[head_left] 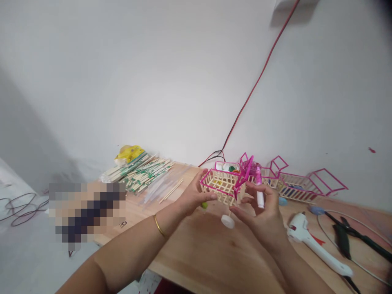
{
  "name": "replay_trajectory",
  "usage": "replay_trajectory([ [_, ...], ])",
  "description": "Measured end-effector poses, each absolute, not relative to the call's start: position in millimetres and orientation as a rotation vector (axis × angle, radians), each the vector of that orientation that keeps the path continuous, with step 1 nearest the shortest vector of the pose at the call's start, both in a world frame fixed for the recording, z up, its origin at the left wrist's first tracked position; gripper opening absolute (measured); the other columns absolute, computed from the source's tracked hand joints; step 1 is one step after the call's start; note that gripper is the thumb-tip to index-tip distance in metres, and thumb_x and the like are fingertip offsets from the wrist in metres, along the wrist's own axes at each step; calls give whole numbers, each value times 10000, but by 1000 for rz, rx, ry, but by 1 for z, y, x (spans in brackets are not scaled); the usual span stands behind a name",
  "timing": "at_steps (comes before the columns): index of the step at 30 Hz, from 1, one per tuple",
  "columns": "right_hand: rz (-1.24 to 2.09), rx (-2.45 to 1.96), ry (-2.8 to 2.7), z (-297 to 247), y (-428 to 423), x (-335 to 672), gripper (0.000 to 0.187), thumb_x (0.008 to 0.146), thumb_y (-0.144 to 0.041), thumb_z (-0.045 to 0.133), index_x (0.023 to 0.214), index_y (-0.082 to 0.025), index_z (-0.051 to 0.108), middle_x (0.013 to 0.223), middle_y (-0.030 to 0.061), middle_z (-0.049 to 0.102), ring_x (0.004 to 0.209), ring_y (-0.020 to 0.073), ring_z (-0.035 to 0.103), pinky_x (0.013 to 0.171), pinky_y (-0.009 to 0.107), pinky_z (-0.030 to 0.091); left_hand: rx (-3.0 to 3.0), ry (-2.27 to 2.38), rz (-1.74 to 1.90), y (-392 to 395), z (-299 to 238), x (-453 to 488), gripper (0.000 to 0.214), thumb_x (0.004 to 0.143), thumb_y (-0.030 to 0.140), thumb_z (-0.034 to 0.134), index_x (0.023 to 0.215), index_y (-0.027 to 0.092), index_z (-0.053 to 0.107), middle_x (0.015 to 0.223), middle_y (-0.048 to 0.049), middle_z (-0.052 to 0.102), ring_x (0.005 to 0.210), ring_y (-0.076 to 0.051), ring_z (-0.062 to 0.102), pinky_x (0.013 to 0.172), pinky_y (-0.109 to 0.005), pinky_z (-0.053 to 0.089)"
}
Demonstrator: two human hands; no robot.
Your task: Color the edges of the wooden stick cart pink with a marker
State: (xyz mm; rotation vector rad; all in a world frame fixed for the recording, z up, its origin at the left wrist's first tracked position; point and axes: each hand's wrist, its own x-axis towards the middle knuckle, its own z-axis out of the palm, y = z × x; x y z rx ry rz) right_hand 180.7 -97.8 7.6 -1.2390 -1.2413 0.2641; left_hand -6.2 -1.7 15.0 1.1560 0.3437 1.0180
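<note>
My left hand grips a small cart built of pale wooden sticks with pink edges, lifted above the wooden table. A white bottle-cap wheel hangs under the cart, and a green one shows by my left fingers. My right hand steadies the cart's right side. Between its fingers it pinches a pink marker pen with a white barrel, held upright.
More pink-edged stick baskets stand along the wall behind. Packets of chopsticks lie at the back left. A white glue gun and dark pliers lie to the right. A red and black cable runs up the wall.
</note>
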Motion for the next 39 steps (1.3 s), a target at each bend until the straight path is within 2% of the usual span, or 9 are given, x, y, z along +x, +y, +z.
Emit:
replay_trajectory([
  [2,212,-1249,-1235,8,-98,180,756,608,-460,882,1208,-273,464,1383,135,570,876,176,665,778,391,584,1199,482,1052,-1,10,-5,1011,486,288,959,1358,230,452,1397,-145,574,1268,-335,569,1051,-456,469],
  [5,19,-1288,-1237,11,-98,179,777,612,-484,877,1220,-254,451,1401,154,549,963,215,669,824,428,574,1386,603,1093,-5,6,-3,995,494,334,959,1351,213,467,1425,-164,534,1271,-352,558,1078,-499,448],
  [9,-247,-1355,-1271,14,-99,179,755,633,-533,857,1206,-236,465,1322,143,595,1027,247,669,874,448,561,1530,531,1084,-17,7,1,1072,498,361,961,1421,225,434,1451,-154,522,1328,-364,506,1118,-500,421],
  [14,-416,-1289,-1418,11,-97,175,759,706,-476,835,1306,-234,438,1306,145,598,1147,281,640,947,475,547,1437,386,997,-21,5,6,1083,528,369,953,1453,250,403,1480,-152,505,1333,-370,515,1110,-508,427],
  [24,-426,-1122,-1668,6,-99,166,718,808,-293,770,1403,-214,376,1358,173,594,1266,284,603,971,472,566,1209,278,1017,3,3,-5,929,560,248,937,1374,225,492,1398,-132,595,1367,-343,506,1156,-519,374],
  [29,-406,-1087,-1705,15,-104,168,449,903,-213,626,1320,-241,461,1253,119,678,1115,228,687,859,386,591,1198,219,964,16,8,-14,828,542,290,936,1280,186,574,1289,-132,674,1271,-345,591,1107,-495,417],
  [33,-362,-1163,-1572,29,-114,179,223,954,-284,535,1168,-243,586,1042,67,744,937,205,715,789,344,555,1167,135,842,18,13,-21,738,581,412,899,1218,153,630,1214,-150,714,1195,-348,647,1045,-450,464],
  [36,-332,-1164,-1419,36,-120,191,226,964,-360,518,1117,-240,633,830,23,723,815,199,694,755,335,513,1113,146,795,21,10,-23,698,621,491,857,1190,143,651,1150,-152,741,1137,-335,683,983,-416,498],
  [39,-283,-1152,-1391,38,-123,198,297,973,-436,492,1098,-242,678,789,18,681,703,178,647,679,318,478,1113,162,802,24,3,-23,697,634,544,834,1179,146,662,1115,-149,754,1107,-326,698,951,-396,511],
])
